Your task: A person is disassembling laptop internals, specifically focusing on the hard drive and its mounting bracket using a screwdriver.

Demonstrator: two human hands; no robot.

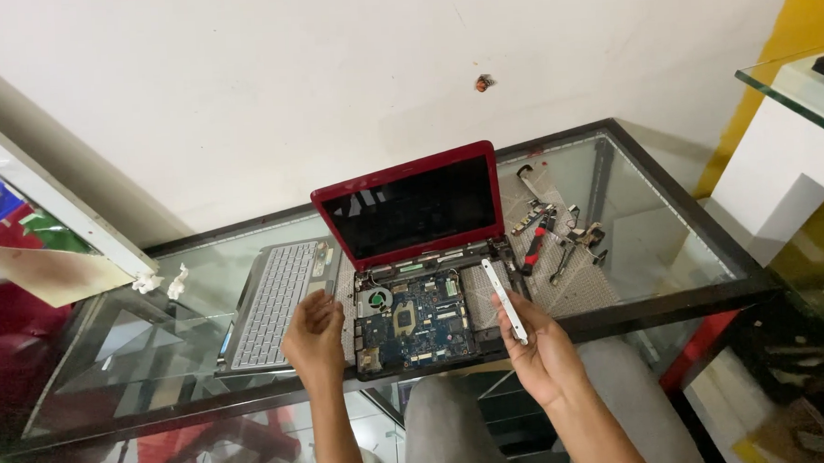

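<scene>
- On the glass desk (653, 239) in front of you sits a small red laptop (411, 204) with its bottom opened up, so the blue board (420, 319) inside shows.
- Your right hand (542, 346) holds a thin white strip (505, 300), fingers closed around its lower end, just over the laptop's right edge.
- Your left hand (313, 333) hovers by the laptop's left edge, fingers curled loosely, holding nothing you can see.
- Beside your left hand lies a loose grey keyboard (272, 302).
- Behind the laptop's right side lie small tools (556, 234).
</scene>
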